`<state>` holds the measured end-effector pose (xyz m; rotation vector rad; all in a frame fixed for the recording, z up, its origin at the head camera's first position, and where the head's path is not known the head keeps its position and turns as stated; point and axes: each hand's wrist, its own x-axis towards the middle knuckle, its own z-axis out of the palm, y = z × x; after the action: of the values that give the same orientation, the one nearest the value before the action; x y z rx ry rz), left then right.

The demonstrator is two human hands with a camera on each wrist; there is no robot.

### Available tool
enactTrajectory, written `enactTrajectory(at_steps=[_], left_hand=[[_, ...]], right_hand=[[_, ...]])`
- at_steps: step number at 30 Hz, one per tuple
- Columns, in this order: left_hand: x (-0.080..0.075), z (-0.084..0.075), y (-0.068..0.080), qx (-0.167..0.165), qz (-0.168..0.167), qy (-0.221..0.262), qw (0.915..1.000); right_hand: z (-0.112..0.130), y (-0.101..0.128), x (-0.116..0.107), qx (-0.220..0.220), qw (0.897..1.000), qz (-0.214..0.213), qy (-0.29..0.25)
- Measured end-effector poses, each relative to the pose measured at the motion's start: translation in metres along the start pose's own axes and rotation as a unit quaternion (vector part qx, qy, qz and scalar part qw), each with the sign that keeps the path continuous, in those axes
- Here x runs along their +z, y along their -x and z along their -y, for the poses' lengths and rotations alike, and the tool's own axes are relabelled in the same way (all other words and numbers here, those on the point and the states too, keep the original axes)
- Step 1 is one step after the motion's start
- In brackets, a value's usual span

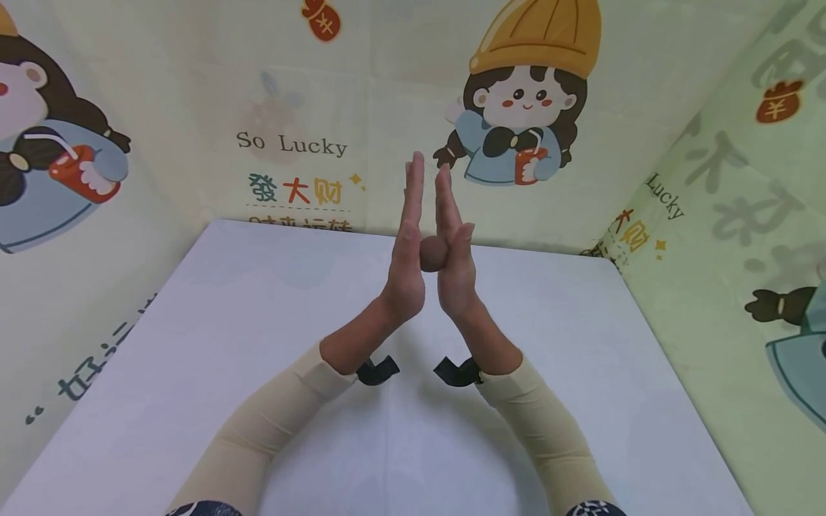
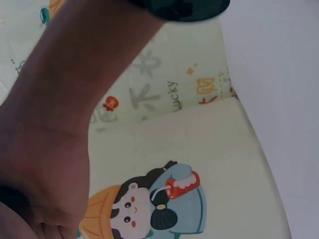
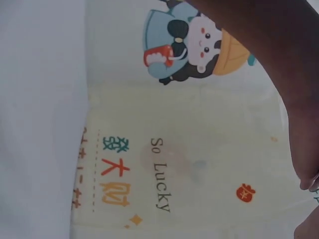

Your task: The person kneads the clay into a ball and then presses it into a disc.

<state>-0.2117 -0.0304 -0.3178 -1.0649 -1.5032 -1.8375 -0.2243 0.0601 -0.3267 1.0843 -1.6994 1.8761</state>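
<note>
Beige sleeves (image 1: 271,423) are rising from the white tabletop (image 1: 193,344) as the left hand (image 1: 406,265) and right hand (image 1: 454,265), fingers straight, are pressing a brown ball (image 1: 433,253) between their palms.

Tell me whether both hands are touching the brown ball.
Touching. The head view shows the brown ball pressed between the flat palms of the left hand and right hand, no gap on either side.

a white table (image 1: 258,344) stands enclosed by pale cartoon-printed cloth walls (image 1: 193,86).
</note>
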Motion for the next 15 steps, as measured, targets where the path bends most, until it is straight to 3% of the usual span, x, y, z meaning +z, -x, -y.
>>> enactTrajectory(at_steps=[7, 15], left_hand=[[-0.011, 0.006, -0.008, -0.038, -0.05, 0.009, 0.998], [-0.025, 0.016, -0.016, -0.052, -0.059, -0.01, 0.9969]], right_hand=[[0.002, 0.007, 0.012, 0.007, 1.0, 0.02, 0.021], [0.005, 0.014, 0.02, -0.038, 0.997, 0.037, 0.047]])
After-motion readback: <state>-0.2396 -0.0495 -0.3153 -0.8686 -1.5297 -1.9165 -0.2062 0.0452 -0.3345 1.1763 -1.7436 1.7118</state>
